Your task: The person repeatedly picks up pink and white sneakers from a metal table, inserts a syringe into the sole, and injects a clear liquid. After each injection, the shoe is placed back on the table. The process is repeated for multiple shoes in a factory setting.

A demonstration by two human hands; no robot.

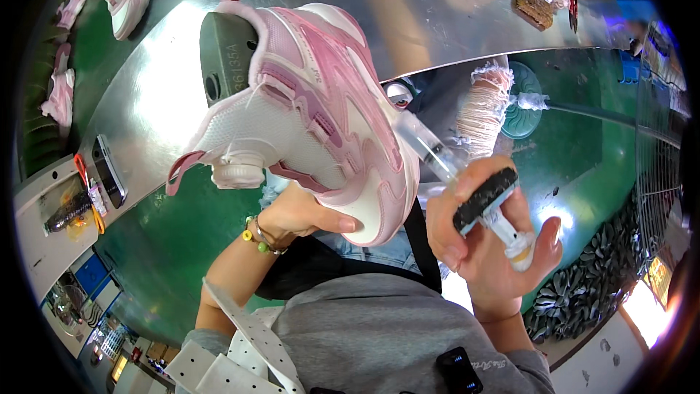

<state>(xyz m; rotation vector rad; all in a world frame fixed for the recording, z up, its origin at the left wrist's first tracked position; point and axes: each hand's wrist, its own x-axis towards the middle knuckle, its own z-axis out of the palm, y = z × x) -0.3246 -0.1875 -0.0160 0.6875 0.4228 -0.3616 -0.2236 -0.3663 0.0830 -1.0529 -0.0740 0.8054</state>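
A pink and white sneaker [332, 113] with a dark green shoe last [227, 58] in its opening is tilted in front of me. A white round dial hangs by its tongue. My left hand [310, 215] grips the toe, thumb on the white toe cap, its other fingers mostly hidden. In my right hand [488, 241] is a clear syringe [428, 147], its front end at the sole's edge; whether it touches cannot be told. The same hand also holds a small brush [485, 201] with a black head and pale handle between its fingers.
A curved metal table [445, 0] spans the far side, bearing a brown block [533, 6]. Further sneakers [124, 0] stand at the far left. A string-wound roll [485, 113] is beyond my right hand. A phone [109, 171] lies at left; dark pieces [583, 284] are heaped at right.
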